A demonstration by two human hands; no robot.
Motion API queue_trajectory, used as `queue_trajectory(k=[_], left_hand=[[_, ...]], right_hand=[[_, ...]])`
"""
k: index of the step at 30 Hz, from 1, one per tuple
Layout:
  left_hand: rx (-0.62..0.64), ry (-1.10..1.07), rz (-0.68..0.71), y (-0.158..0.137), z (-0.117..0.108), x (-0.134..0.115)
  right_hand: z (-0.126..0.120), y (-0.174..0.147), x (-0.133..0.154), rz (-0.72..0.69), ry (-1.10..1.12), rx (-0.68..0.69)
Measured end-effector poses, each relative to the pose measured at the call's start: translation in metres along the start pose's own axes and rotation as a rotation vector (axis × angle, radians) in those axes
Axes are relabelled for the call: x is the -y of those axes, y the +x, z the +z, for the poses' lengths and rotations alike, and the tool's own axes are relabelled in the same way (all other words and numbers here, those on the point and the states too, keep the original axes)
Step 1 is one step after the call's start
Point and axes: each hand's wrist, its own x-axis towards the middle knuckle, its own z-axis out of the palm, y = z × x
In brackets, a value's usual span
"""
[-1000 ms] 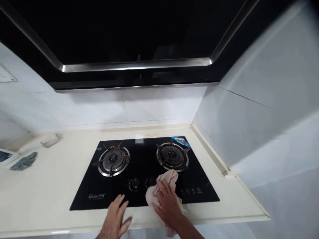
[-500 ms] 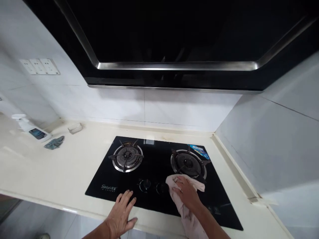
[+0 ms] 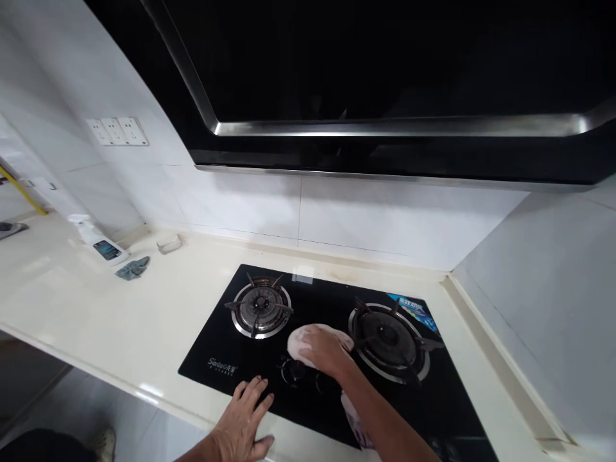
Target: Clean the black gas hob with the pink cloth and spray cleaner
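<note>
My right hand [image 3: 326, 350] presses a pale pink cloth [image 3: 301, 339] onto the black glass gas stove [image 3: 320, 292], between the two burners and just behind the control knobs. Part of the cloth trails below my forearm toward the front edge. My left hand [image 3: 245, 417] rests with fingers spread on the stove's front edge and the counter, holding nothing. The left burner [image 3: 260, 307] and the right burner [image 3: 387, 340] both carry dark pan supports. One knob [image 3: 292, 371] shows clearly; the other is partly hidden by my right arm.
A white spray bottle [image 3: 103, 244] leans at the left on the cream counter [image 3: 158, 308]. Near it lie a grey-blue rag [image 3: 133, 268] and a clear plastic piece [image 3: 169, 244]. A black range hood [image 3: 366, 151] overhangs the stove. Wall sockets [image 3: 118, 131] are at upper left.
My right hand has moved the cloth left, from the front of the right burner to the space between the burners. The left hand stays at the front edge. The view has turned left.
</note>
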Motion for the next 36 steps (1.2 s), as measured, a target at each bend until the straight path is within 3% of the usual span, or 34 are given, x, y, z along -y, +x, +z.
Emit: queue_trajectory(k=[3,5,8,14,17,22,27,32,36], left_hand=[[-0.005,-0.019,-0.018,-0.002,0.003,0.0],[-0.017,-0.031,-0.035,-0.003,0.006,0.0],[-0.032,-0.038,-0.046,-0.005,0.012,0.0],[-0.065,-0.022,-0.018,-0.009,0.025,0.008],[-0.087,-0.004,0.015,-0.011,0.033,0.013],[-0.112,0.042,0.029,-0.012,0.036,0.015],[-0.078,0.069,0.023,-0.01,0.029,0.014],[-0.078,0.044,0.016,-0.007,0.025,0.014],[-0.014,-0.015,-0.028,-0.005,0.019,0.008]], right_hand=[[0.002,0.02,0.014,-0.123,-0.006,-0.007],[-0.001,0.031,0.011,-0.13,-0.022,-0.018],[-0.011,0.047,-0.01,0.003,-0.056,-0.039],[-0.033,0.095,-0.05,0.426,-0.06,-0.087],[-0.033,0.128,-0.045,0.469,-0.027,-0.066],[-0.021,0.17,-0.018,0.397,-0.027,-0.021],[-0.024,0.154,-0.033,0.36,-0.07,-0.05],[-0.047,0.114,-0.087,0.578,-0.127,-0.111],[-0.053,0.108,-0.099,0.634,-0.158,-0.101]])
